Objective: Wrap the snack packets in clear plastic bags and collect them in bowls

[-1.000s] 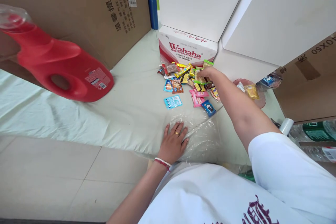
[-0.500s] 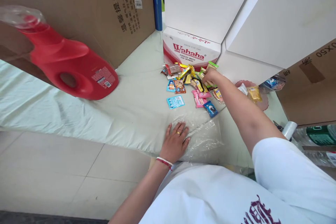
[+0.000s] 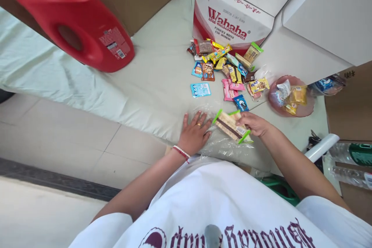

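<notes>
My right hand (image 3: 252, 123) grips wafer packets (image 3: 231, 126) with green ends and a clear middle, held over the near edge of the covered surface. Flat on a clear plastic bag (image 3: 216, 145) rests my left hand (image 3: 195, 131), fingers spread. Beyond both hands lies a pile of wrapped snacks: a light blue packet (image 3: 200, 90), a dark blue packet (image 3: 241, 103), pink packets (image 3: 229, 91), a brown cookie packet (image 3: 208, 72) and a long yellow packet (image 3: 217, 53). Another green-ended packet (image 3: 253, 52) sits at the back of the pile.
Behind the snacks stands a Wahaha water carton (image 3: 229, 19). A large red jug (image 3: 95, 27) is at the left, before a brown cardboard box (image 3: 151, 0). At the right are a pink bowl (image 3: 308, 107) with packets inside, a white roll (image 3: 322, 147) and plastic bottles (image 3: 348, 176).
My right hand has come back from the snack pile toward me, bringing green-ended wafer packets. My left hand stays on the plastic bag. The view has tilted downward.
</notes>
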